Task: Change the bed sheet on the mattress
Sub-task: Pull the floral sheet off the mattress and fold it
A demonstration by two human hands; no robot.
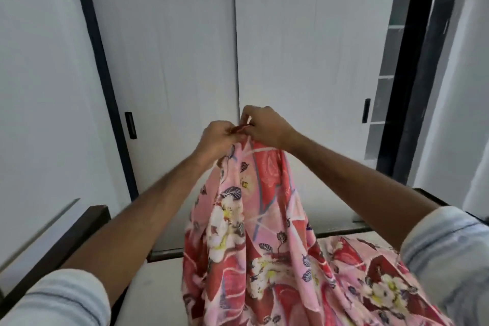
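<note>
Nearest, at five and seven o'clock, two pale striped sleeves are rolled up above bare forearms that reach forward and meet near the middle of the view. Between them hangs the bed sheet, pink and red with white flowers and dark leaves. Its lower folds spread toward four o'clock and lie on the mattress, whose pale bare top shows at six to seven o'clock. The rest of the sheet rises in a gathered, narrowing bunch to the hands.

The left hand pinches the top edge of the sheet, fingers curled round the bunched cloth. The right hand sits just beside it at twelve o'clock of the bunch, its fingertips also curled and pinching the same edge; the two hands touch or nearly touch.

A dark wooden bed frame runs along the mattress at eight o'clock, with another dark piece at three o'clock.

Farthest, a wardrobe fills the background, with two white sliding doors in a black frame and a small black handle on each. At two o'clock its open side shows shelves; what is on them cannot be made out. White walls flank it at either side.
</note>
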